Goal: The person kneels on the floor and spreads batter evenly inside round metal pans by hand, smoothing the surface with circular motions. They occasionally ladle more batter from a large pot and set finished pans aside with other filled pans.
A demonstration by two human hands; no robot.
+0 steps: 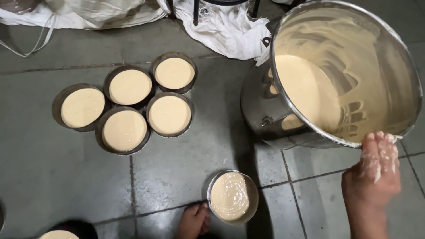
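My right hand [374,177], its fingers smeared with pale batter, grips the near rim of a large steel mixing bowl [398,66]. The bowl is tilted toward me and holds a pool of beige batter [305,88], with streaks up its inner wall. A small steel bowl [253,194] filled with batter sits on the tiled floor at the bottom centre, left of my hand. What looks like a bare foot [193,220] touches its left side. My left hand is out of view.
Several round dark tins [128,86] filled with smooth batter stand clustered on the floor at left. Another filled tin [58,234] peeks in at the bottom left. White cloth sacks [221,26] and dark metal stand legs [195,13] lie along the top.
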